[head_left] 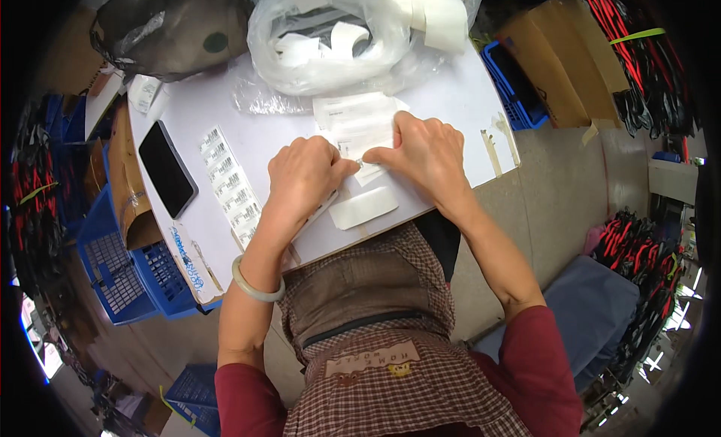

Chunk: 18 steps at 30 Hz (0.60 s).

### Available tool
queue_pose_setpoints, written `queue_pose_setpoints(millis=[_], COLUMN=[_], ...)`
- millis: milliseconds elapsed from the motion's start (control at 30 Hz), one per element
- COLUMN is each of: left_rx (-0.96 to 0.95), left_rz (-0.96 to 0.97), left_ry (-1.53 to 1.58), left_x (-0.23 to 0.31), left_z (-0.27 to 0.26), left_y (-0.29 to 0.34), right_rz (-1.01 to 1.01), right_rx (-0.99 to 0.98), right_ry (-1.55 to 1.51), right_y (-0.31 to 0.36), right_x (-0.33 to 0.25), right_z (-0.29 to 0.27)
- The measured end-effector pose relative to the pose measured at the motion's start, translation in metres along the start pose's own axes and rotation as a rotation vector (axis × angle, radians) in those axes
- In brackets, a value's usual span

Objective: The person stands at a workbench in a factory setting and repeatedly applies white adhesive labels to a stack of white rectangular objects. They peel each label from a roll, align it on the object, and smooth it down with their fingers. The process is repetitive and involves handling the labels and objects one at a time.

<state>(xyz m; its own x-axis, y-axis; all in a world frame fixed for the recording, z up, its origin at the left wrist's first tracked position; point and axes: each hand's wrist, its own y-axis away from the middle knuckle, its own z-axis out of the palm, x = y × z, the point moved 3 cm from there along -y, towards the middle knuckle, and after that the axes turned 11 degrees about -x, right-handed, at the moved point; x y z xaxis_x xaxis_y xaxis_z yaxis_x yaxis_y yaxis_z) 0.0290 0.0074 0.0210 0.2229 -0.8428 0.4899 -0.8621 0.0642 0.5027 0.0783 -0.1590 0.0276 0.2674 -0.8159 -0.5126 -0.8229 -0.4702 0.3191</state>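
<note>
Both my hands meet over a small white printed label [369,174] near the table's front edge. My left hand [304,174] is closed, fingers curled under, its thumb tip at the label's left side. My right hand [432,151] is closed too, its thumb reaching to the label from the right. The thumb tips almost touch; the fingertips are partly hidden. Just beyond lie white papers or thin packets [357,115] with faint print. A blank white strip [364,208] rests nearer to me. Left of my left hand is a long strip of barcode labels [229,183].
A black phone [167,169] lies at the table's left. A clear plastic bag [327,72] holding white paper scraps fills the far side, beside a dark bag [173,31]. Blue crates [113,264] stand left of the table, and a cardboard box [559,61] stands at the right.
</note>
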Motion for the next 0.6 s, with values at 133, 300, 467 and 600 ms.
queue_pose_setpoints(millis=[133,300,467,600], left_rx=[-0.292,-0.193,-0.090,-0.056], left_rz=[0.017,0.270,0.278,0.212], left_ry=[0.749,1.101,1.186,1.204], left_x=[-0.017,-0.016,-0.015,-0.012], left_z=[-0.001,-0.013,0.005,0.019], left_y=[0.015,0.063,0.093,0.101], right_rz=[-0.317,-0.470,-0.486,-0.522], right_rx=[0.037,-0.004,0.038,0.092], right_ry=[-0.407,-0.802,-0.806,-0.722], right_y=[0.029,0.054,0.064,0.068], right_x=[-0.011,-0.040,-0.039,-0.039], right_z=[-0.003,0.020,0.032,0.030])
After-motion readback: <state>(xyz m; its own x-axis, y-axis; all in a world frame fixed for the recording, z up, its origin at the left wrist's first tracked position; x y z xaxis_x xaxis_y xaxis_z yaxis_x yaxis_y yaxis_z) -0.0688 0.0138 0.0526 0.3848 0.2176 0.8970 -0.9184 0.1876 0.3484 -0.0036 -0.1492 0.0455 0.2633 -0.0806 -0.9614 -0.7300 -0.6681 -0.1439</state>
